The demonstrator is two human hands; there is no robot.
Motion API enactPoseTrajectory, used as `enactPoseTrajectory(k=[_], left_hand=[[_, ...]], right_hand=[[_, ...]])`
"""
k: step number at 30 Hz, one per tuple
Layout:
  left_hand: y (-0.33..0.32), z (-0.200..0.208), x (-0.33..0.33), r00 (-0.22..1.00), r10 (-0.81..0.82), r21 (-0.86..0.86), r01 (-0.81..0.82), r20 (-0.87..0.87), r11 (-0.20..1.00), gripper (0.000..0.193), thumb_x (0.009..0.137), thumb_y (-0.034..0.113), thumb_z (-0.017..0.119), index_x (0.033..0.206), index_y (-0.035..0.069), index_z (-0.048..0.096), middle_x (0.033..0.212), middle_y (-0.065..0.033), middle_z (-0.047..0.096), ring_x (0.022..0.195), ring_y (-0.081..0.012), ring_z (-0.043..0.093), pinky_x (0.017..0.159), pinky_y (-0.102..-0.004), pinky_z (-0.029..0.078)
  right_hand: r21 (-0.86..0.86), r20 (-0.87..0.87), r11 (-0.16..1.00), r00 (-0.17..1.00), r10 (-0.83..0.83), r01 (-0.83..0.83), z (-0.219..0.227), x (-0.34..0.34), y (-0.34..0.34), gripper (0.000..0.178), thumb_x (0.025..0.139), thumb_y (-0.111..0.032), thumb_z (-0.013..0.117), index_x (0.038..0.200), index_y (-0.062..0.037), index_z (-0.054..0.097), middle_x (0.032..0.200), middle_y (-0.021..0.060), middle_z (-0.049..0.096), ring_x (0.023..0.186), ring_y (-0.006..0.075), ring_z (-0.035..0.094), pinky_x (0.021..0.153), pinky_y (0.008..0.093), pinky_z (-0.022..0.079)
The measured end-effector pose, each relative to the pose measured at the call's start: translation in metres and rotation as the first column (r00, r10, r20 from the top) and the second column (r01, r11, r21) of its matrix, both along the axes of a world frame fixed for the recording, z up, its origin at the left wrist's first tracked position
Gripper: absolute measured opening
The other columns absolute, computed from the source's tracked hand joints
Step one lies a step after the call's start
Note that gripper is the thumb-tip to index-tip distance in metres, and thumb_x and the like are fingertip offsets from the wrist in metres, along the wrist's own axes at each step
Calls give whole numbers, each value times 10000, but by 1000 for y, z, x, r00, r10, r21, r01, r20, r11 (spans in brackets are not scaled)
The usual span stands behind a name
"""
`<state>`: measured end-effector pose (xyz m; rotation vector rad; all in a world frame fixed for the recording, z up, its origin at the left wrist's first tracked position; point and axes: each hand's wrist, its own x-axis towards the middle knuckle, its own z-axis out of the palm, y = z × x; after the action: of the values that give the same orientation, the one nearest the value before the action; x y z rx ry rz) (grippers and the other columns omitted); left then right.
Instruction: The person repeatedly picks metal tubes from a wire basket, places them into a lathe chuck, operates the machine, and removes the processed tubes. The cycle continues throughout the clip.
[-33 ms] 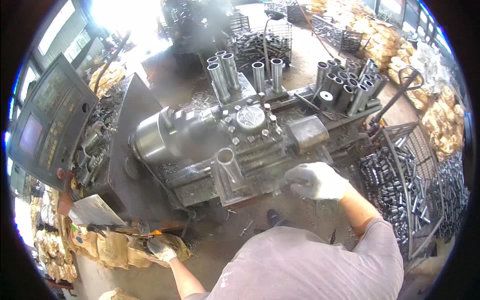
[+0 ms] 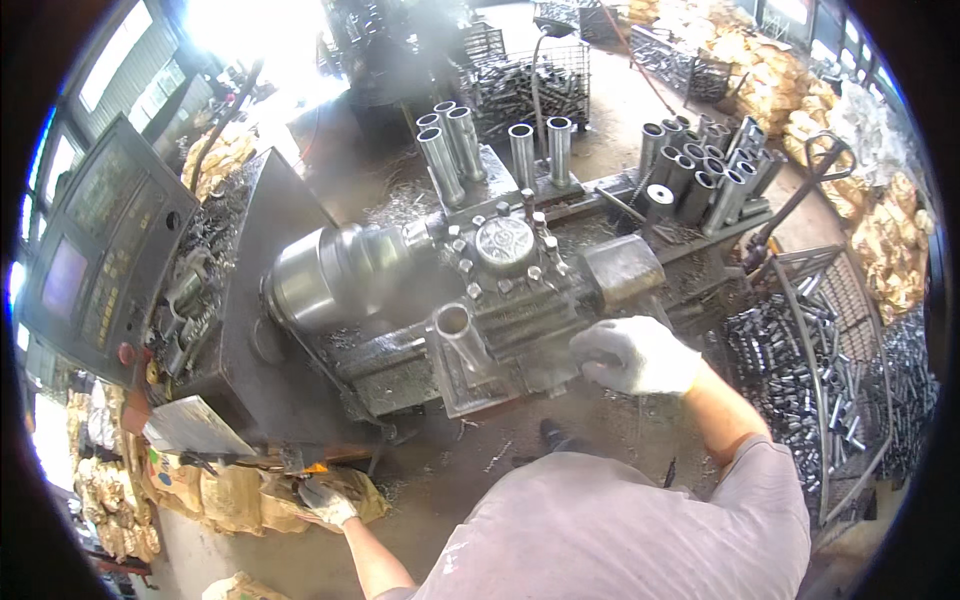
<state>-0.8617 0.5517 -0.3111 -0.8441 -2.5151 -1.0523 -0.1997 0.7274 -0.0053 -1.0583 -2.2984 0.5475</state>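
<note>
My right hand (image 2: 637,357), in a whitish glove, is curled at the front of the lathe carriage, below the metal cover (image 2: 622,265). What its fingers close on is hidden. A steel tube (image 2: 462,340) stands tilted in a tray on the carriage, left of that hand. Behind it is the tool post (image 2: 505,243), ringed with bolts; the shiny chuck (image 2: 305,278) lies to its left. Low on the left, my gloved left hand (image 2: 328,503) reaches to the machine's lower front edge, near a small orange piece (image 2: 316,468). Its fingers are too dark and small to read.
Several steel tubes (image 2: 448,160) stand behind the tool post, and more tubes (image 2: 700,170) cluster at the back right. A control panel (image 2: 100,250) rises at left. A wire bin of metal parts (image 2: 800,370) and a pallet-jack handle (image 2: 830,160) stand at right.
The whole view has shifted slightly. The chuck's stepped jaw outline has given way to a smoother, rounder look. My right hand sits slightly higher against the carriage; my left hand stays in place.
</note>
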Motion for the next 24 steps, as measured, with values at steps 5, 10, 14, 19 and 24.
enactPoseTrajectory(k=[5, 10, 14, 19, 24], left_hand=[[46, 67, 44, 354, -456, 562, -313, 817, 765, 347, 1089, 510, 580, 884, 230, 592, 705, 49, 504, 551, -133, 419, 503, -289, 356], [-33, -15, 79, 282, -201, 307, -410, 938, 859, 376, 1018, 523, 678, 1073, 153, 638, 815, -66, 667, 620, -231, 620, 560, -431, 544], [-23, -55, 188, 244, -19, 76, -227, 970, 971, 281, 999, 311, 708, 1151, 87, 631, 891, -150, 714, 615, -296, 685, 560, -473, 588], [-47, -60, 234, 162, 32, -17, -96, 986, 995, 246, 1012, 205, 636, 1161, 13, 590, 871, -175, 711, 595, -292, 696, 502, -419, 573], [-81, -93, 209, 349, 69, -78, 13, 935, 997, 191, 1022, 215, 636, 1062, 28, 641, 879, -166, 727, 596, -276, 700, 536, -413, 573]], right_hand=[[135, -103, 969, 970, 220, -206, 31, -5, 117, 227, 877, -156, 790, 1083, -63, 779, 956, 147, 780, 847, 339, 769, 751, 428, 617], [77, 249, 920, 901, 355, -383, 67, -110, 245, 331, 806, -280, 794, 1076, -90, 799, 946, 174, 787, 861, 399, 754, 790, 481, 611], [-301, 608, 792, 534, 588, -531, -8, -200, 358, 614, 758, -468, 819, 1221, -69, 756, 1088, 204, 787, 843, 341, 779, 775, 463, 610], [-434, 665, 685, 306, 682, -585, -66, -249, 375, 431, 790, -293, 855, 1146, -55, 813, 1059, 115, 816, 975, 227, 760, 892, 380, 590], [-599, -78, 748, 951, 300, -285, -25, -176, 346, 360, 744, -287, 894, 985, -24, 848, 963, 126, 815, 766, 195, 720, 702, 378, 594]])
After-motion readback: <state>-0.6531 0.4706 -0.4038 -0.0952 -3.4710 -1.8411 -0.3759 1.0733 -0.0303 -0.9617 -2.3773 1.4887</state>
